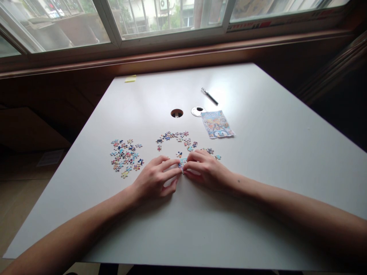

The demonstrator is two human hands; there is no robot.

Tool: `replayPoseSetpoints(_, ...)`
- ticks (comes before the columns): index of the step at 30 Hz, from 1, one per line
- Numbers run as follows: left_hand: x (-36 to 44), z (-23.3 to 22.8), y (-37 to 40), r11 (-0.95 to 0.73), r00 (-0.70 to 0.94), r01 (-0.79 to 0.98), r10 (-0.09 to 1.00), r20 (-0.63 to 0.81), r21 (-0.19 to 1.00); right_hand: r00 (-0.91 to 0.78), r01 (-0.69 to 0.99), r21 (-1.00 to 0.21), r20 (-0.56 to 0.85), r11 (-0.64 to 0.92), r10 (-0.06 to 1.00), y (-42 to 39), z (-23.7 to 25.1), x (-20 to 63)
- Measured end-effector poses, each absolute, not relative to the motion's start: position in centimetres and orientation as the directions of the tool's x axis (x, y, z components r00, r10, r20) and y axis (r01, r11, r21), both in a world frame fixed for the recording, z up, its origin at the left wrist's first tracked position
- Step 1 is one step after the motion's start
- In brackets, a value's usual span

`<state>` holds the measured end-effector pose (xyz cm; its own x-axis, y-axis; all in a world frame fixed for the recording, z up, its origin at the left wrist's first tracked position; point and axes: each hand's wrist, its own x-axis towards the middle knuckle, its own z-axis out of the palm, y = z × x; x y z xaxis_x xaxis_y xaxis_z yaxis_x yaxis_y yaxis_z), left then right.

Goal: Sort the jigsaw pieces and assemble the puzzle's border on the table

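A small patch of jigsaw pieces (182, 163), mostly light blue, lies on the white table between my two hands. My left hand (158, 175) presses its fingertips against the left edge of the patch, with the thumb curled in below. From the other side, the bent fingers of my right hand (205, 168) grip the patch and partly cover it. A loose jigsaw piece (179, 154) sits just beyond my fingertips. To the left is a heap of mixed jigsaw pieces (126, 154). An arc of more pieces (172, 135) curves behind my hands.
A torn-edged picture sheet (218, 124) lies at the right, overlapping a round metal cover (197, 111). Left of it is a round hole (177, 113) in the table (149, 236). A dark pen (210, 96) and a yellow sticky note (130, 78) lie farther back.
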<state>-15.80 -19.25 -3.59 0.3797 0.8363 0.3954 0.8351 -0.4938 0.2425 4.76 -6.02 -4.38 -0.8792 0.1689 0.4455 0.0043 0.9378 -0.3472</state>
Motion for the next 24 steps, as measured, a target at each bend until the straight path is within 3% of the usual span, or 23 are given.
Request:
replayPoseSetpoints(14,-15.78,-3.42,-19.34,-0.479,0.383,0.853,0.845,0.372,0.209,-0.9,-0.107,-0.203,0.437,0.973,-0.008,-5.97,-3.92,4.91)
replayPoseSetpoints(24,-15.76,-4.05,-19.34,-0.55,0.433,0.8,0.806,0.403,0.241,-0.909,-0.135,-0.199,0.415,0.971,-0.041,-5.94,-3.72,4.94)
